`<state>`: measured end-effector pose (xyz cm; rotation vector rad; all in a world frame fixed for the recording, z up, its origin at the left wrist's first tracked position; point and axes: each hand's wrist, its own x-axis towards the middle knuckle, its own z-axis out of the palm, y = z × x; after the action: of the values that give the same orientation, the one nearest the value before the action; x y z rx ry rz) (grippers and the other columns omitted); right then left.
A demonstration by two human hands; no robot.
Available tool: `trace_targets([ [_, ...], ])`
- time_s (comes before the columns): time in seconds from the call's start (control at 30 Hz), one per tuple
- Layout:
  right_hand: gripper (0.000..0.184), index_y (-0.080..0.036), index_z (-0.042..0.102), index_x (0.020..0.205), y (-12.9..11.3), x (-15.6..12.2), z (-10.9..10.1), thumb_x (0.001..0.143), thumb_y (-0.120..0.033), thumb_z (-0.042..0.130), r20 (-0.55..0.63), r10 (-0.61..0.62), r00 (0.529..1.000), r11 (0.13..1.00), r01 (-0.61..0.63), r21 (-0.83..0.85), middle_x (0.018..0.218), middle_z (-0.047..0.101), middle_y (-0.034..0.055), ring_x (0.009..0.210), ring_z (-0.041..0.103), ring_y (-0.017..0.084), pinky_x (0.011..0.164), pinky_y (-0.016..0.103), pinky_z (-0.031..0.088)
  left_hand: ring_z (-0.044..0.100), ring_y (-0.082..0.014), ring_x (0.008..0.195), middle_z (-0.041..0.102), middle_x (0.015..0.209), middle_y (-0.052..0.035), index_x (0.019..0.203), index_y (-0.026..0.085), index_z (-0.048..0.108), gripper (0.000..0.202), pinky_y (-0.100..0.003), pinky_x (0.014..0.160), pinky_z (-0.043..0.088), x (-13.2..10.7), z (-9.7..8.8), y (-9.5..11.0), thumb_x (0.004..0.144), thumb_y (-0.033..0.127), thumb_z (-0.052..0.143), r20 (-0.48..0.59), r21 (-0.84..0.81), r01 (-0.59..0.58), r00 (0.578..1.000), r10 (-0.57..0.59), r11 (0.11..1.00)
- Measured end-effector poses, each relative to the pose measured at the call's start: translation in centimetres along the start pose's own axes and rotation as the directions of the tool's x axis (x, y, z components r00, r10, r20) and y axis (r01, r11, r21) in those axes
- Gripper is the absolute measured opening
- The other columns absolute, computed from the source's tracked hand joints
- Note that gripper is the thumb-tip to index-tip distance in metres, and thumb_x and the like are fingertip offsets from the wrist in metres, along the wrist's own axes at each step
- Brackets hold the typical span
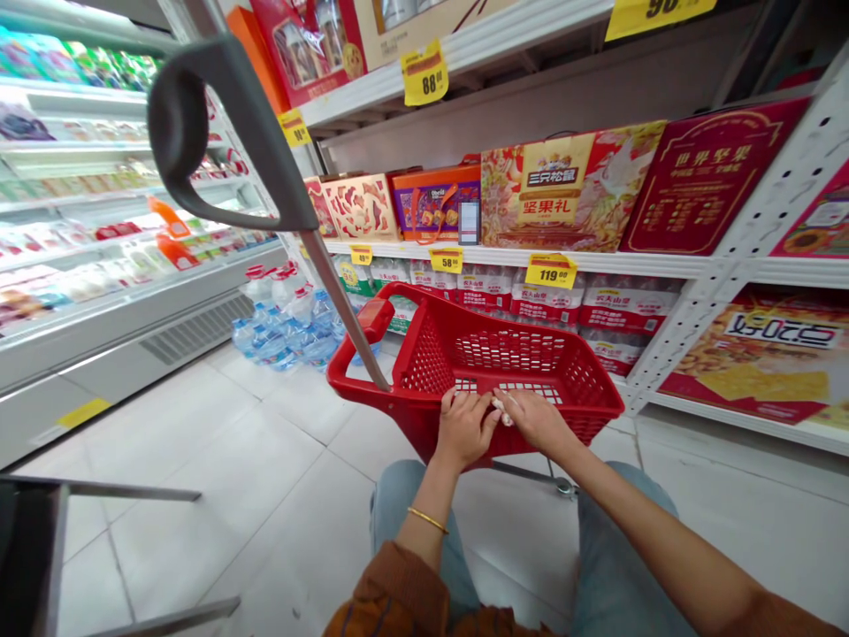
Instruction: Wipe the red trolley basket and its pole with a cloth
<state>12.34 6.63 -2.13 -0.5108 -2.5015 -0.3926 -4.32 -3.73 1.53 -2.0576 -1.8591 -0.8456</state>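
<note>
A red plastic shopping basket cart [510,332] stands just in front of my knees. My left hand [464,429] has its fingers curled over the near rim of it. Right beside it, my right hand [536,418] is closed at the same rim, pinching a small crumpled white tissue [502,412]. The fingertips of both hands nearly meet around the tissue. A metal pole with a dark grey handle [265,133] rises from the left end of the basket. Through the mesh of its floor and walls, light patches show.
Behind the basket, white shelves [696,264] carry gift boxes [554,199] above packs of bottled water [484,287]. Wrapped water bottles [282,332] stand on the floor near a refrigerated display [133,327]. Dark metal legs [133,489] of some furniture reach in at the lower left.
</note>
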Motion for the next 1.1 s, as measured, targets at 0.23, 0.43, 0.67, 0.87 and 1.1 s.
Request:
trace_targets([
  [0.23,0.033,-0.011,0.053,0.124,-0.1,-0.1,-0.6,0.092,-0.016,0.047,0.025,0.008,1.0,1.0,-0.008,0.005,0.106,0.066,0.0151,0.096,0.061,0.023,0.082,0.036,0.049,0.059,-0.0186,0.095,0.07,0.097,-0.0019,0.112,0.025,0.062,0.026,-0.041,0.104,0.028,-0.2,-0.3,-0.1,0.096,0.036,0.045,-0.001,0.009,0.003,1.0,-0.003,1.0],
  [0.43,0.026,-0.013,0.057,0.117,0.2,-0.5,-2.0,0.093,-0.017,0.047,0.041,0.052,0.998,0.999,-0.052,-0.01,0.097,0.067,0.0121,0.084,0.061,0.021,0.074,0.031,0.046,0.059,-0.0195,0.096,0.07,0.095,-0.0028,0.109,0.024,0.064,0.025,-0.041,0.103,0.028,-0.3,-0.4,-0.3,0.095,0.036,0.047,-0.013,0.002,0.002,1.0,-0.002,1.0],
  [0.67,0.028,-0.013,0.056,0.12,0.2,-1.6,-2.6,0.094,-0.019,0.045,0.08,0.112,0.99,0.993,-0.114,0.011,0.093,0.067,0.0121,0.082,0.06,0.021,0.073,0.032,0.045,0.058,-0.0187,0.091,0.07,0.089,-0.0007,0.102,0.025,0.066,0.021,-0.041,0.103,0.027,-0.4,-0.7,-0.2,0.093,0.035,0.051,-0.056,-0.044,0.015,0.998,-0.017,0.999],
  [0.87,0.037,-0.015,0.049,0.131,-2.7,0.5,-2.5,0.094,-0.018,0.044,0.029,0.103,0.994,0.993,-0.104,0.047,0.115,0.063,0.0145,0.102,0.057,0.024,0.09,0.039,0.045,0.058,-0.0196,0.089,0.07,0.086,-0.0013,0.098,0.025,0.067,0.019,-0.041,0.1,0.028,-0.6,-1.2,-0.3,0.092,0.033,0.051,-0.062,-0.05,0.043,0.997,-0.046,0.998],
  [1.1,0.03,-0.009,0.056,0.12,-4.8,2.5,-1.1,0.095,-0.018,0.041,-0.02,0.15,0.988,0.988,-0.149,0.043,0.107,0.065,0.0149,0.095,0.058,0.023,0.085,0.036,0.046,0.056,-0.0185,0.087,0.069,0.084,0.0005,0.094,0.025,0.066,0.014,-0.041,0.101,0.027,-0.9,-1.7,-1.0,0.089,0.03,0.054,-0.062,-0.072,0.041,0.997,-0.046,0.997],
])
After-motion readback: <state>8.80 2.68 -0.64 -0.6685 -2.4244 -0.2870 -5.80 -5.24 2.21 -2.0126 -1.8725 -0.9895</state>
